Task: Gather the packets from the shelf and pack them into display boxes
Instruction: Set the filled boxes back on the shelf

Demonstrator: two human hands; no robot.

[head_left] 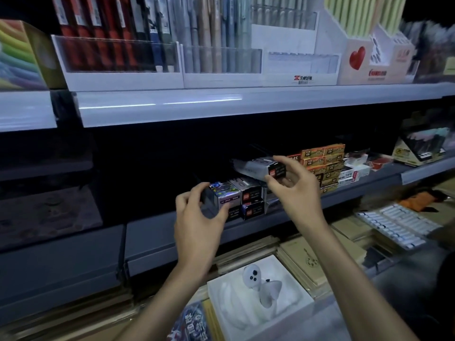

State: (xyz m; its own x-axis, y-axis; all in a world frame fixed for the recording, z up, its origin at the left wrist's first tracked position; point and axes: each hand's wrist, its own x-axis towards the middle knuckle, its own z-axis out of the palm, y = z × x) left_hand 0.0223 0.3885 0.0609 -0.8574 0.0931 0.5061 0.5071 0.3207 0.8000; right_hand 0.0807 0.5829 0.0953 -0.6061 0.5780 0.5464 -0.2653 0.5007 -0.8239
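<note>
On the dark middle shelf (187, 232) stands a small stack of dark packets (248, 198) with red labels. My left hand (197, 217) grips the leftmost packet (222, 194) of that stack, thumb below and fingers over its top. My right hand (293, 185) pinches a long grey packet (261, 166) by its near end, lifted above the stack and pointing back into the shelf. How deep the stack runs is hidden in the dark.
Yellow-and-red boxes (325, 163) are stacked just right of my right hand. The upper shelf (221, 104) carries pen display trays (118, 60). Below lie a white box with a white figure (258, 289), brown notebooks (307, 259) and a tray of white tubes (396, 225).
</note>
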